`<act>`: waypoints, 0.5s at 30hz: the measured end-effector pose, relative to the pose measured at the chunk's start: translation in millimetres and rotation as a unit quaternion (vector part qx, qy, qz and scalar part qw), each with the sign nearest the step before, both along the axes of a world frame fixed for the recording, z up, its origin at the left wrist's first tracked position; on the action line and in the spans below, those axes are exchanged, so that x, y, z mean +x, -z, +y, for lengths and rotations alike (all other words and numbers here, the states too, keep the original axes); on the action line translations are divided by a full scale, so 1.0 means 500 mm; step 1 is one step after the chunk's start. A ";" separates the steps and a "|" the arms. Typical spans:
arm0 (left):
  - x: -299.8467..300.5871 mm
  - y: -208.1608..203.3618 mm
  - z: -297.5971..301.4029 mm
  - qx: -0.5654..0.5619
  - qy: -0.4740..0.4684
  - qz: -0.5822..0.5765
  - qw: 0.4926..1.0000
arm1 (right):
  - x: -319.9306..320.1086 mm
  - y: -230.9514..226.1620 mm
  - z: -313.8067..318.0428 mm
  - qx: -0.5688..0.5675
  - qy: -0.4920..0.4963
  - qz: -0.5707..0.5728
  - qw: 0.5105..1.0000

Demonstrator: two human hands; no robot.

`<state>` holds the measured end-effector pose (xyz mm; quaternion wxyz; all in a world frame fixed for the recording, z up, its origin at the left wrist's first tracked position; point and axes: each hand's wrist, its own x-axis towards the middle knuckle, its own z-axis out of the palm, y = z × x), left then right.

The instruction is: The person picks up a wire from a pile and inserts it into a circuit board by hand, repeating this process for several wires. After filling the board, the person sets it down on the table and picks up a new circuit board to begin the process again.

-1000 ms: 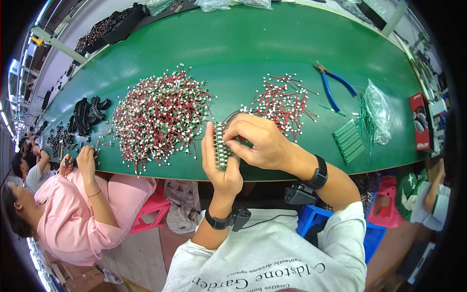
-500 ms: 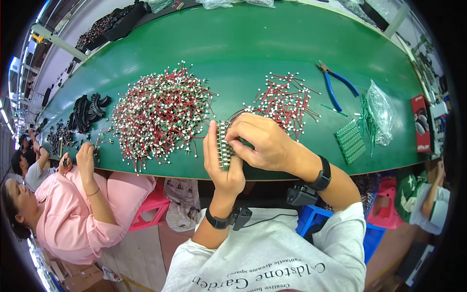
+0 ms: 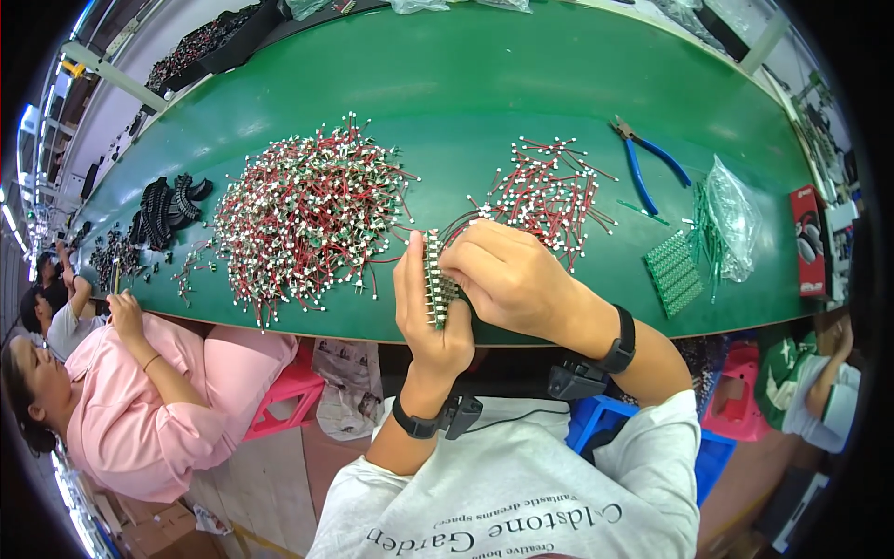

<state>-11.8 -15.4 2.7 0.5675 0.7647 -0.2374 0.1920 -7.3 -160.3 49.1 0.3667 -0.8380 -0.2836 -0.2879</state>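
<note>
My left hand (image 3: 430, 340) grips a narrow green circuit board panel (image 3: 432, 279) upright, its edge lined with small white connectors. At the panel's right side, the fingertips of my right hand (image 3: 521, 284) are pinched together. Dark red wires (image 3: 456, 226) run out beside those fingertips; what the pinch holds is hidden behind the fingers. Left of my hands lies a large heap of short red wire leads with white plugs (image 3: 312, 219). A smaller, looser pile of similar leads (image 3: 549, 191) spreads just beyond my right hand.
Blue-handled pliers (image 3: 638, 168) lie at the right, jaws away from me. Nearer are a green board panel (image 3: 672, 274), green strips (image 3: 708, 242) and a clear plastic bag (image 3: 732, 224). A red box (image 3: 808, 242) stands at the right edge. A person in pink (image 3: 149, 410) sits at left by black parts (image 3: 166, 212).
My hands and the panel have shifted slightly right, the right fingers still against the panel. The person in pink has moved a hand left, away from the small parts.
</note>
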 end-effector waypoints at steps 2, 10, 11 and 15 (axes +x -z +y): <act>0.000 0.002 -0.001 0.010 0.002 -0.011 1.000 | -0.001 0.005 0.004 0.001 0.010 -0.010 1.000; -0.001 0.002 -0.002 -0.032 0.009 0.026 0.999 | 0.003 0.014 0.013 0.005 0.032 -0.024 0.999; -0.001 0.004 -0.002 -0.032 0.009 0.026 0.999 | 0.007 0.011 0.014 0.002 0.029 -0.029 0.999; 0.001 0.003 0.005 -0.280 -0.033 0.169 0.944 | 0.028 -0.008 -0.005 0.030 0.044 -0.121 0.991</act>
